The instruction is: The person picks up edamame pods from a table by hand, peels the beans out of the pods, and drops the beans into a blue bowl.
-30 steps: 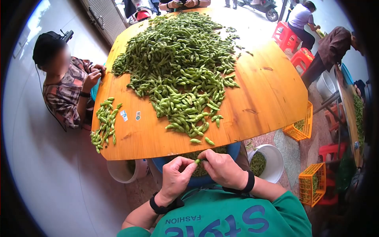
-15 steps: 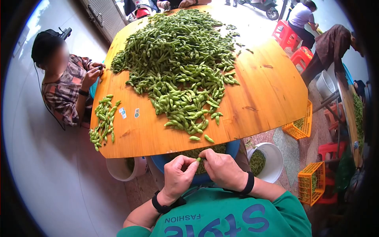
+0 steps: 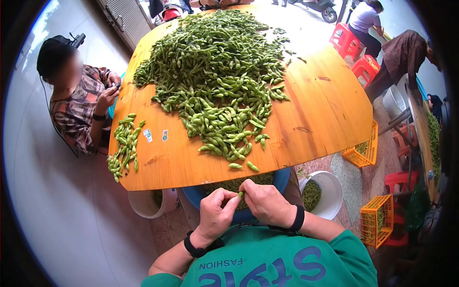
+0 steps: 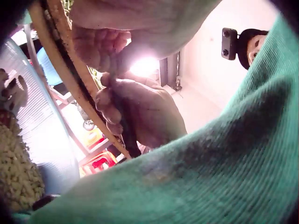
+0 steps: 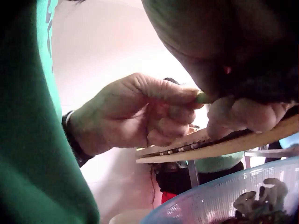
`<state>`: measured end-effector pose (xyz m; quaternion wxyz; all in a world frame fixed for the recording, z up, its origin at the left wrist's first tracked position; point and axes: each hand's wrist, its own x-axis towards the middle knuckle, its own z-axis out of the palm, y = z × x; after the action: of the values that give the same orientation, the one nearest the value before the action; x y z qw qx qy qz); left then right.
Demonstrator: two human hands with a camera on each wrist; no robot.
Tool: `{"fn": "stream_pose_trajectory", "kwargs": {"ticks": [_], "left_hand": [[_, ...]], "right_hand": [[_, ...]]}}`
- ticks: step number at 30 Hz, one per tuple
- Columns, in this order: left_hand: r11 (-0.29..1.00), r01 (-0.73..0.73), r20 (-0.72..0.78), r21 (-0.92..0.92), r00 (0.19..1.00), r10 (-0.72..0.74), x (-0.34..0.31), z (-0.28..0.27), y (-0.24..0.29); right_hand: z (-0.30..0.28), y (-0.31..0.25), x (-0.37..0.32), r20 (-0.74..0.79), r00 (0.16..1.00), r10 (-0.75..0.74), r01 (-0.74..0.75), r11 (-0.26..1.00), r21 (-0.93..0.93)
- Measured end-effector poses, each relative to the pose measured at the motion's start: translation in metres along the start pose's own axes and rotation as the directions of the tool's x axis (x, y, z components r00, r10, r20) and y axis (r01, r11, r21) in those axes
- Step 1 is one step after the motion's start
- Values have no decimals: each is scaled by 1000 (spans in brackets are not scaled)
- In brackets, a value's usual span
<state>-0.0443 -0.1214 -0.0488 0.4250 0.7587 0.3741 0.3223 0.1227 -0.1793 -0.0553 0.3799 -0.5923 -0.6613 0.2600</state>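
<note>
In the head view, my left hand (image 3: 216,214) and right hand (image 3: 268,204) meet just off the near edge of the wooden table. Between their thumbs and fingertips they pinch one small green soybean pod (image 3: 240,193). The right wrist view shows a bit of the same pod (image 5: 202,98) at the left thumb tip, the rest covered by fingers. Below the hands sits a blue basket (image 3: 283,184) with beans inside. A big heap of green pods (image 3: 215,71) covers the middle of the table (image 3: 315,115), and two loose pods lie near its front edge.
A smaller pile of pods (image 3: 125,146) lies at the table's left side, where another person (image 3: 79,105) sits. White buckets (image 3: 330,196) stand on the floor either side of me. Orange crates (image 3: 377,221) and red stools (image 3: 366,69) are to the right.
My hands keep the pod pinched at nearly the same spot, with only small finger shifts. The person on the left has lowered their hands slightly.
</note>
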Motion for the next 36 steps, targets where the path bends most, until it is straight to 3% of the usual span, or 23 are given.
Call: {"fn": "stream_pose_trajectory", "kwargs": {"ticks": [1,2,3,4,8,10,14,15,16,17,18,20,21,22,23,24,25,26,28,31,32,34,36], "left_hand": [[957,215,86,-196,976,-202,0,-2,-5],[830,425,207,-361,905,-373,0,-4,-9],[751,503,291,-429,863,-412,1,-8,-11],[750,503,291,-429,863,-412,2,-10,-18],[552,601,465,-578,799,-382,4,-11,-38],[359,672,555,-648,739,-382,4,-11,-41],[344,689,545,-639,720,-430,4,-8,-33],[751,449,313,-484,890,-330,4,-5,-23],[976,129,130,-177,986,-107,4,-4,-15],[997,-48,83,-56,995,52,5,-4,-10],[997,-47,82,-55,995,52,5,-4,-12],[958,-273,35,86,962,271,6,-2,-18],[984,-176,43,22,984,175,5,-3,-15],[984,-175,43,21,984,174,5,-3,-16],[972,96,106,-215,992,-75,4,-5,-17],[835,364,223,-413,929,-294,3,-7,-18],[750,421,283,-510,906,-316,2,-8,-21],[751,421,282,-509,906,-316,2,-10,-27],[557,525,397,-643,851,-344,3,-12,-36],[451,563,434,-692,824,-363,4,-10,-36],[451,563,434,-693,825,-363,4,-9,-35],[661,486,326,-572,874,-360,1,-6,-33],[704,452,311,-547,891,-330,0,-4,-32]], "right_hand": [[0,1,0,20,1000,11,-12,999,45],[-1,2,-1,40,999,22,-25,996,90],[-1,2,-1,40,999,23,-27,995,91],[-2,3,-1,50,998,32,-38,991,129],[0,6,1,84,993,87,-104,970,221],[-1,4,3,97,988,117,-140,952,272],[-6,0,6,154,959,240,-282,874,396],[-5,2,6,154,959,239,-282,874,395],[-4,5,6,131,964,231,-263,898,352],[-3,7,6,110,969,221,-244,920,308],[-1,6,6,111,969,220,-243,920,308],[3,4,5,23,989,147,-148,954,260],[3,4,6,22,989,147,-148,954,261],[4,4,5,9,992,129,-127,954,270],[4,3,5,-3,994,113,-107,954,280],[3,3,4,-1,994,113,-108,954,280],[2,4,4,19,995,102,-103,947,304],[1,4,4,39,995,92,-99,939,329],[-3,5,5,59,995,83,-98,934,344],[-2,7,4,72,993,94,-115,919,377],[-2,8,5,65,991,113,-130,910,394],[0,5,6,20,992,125,-123,922,368],[2,4,5,-27,990,137,-120,932,342]]}}
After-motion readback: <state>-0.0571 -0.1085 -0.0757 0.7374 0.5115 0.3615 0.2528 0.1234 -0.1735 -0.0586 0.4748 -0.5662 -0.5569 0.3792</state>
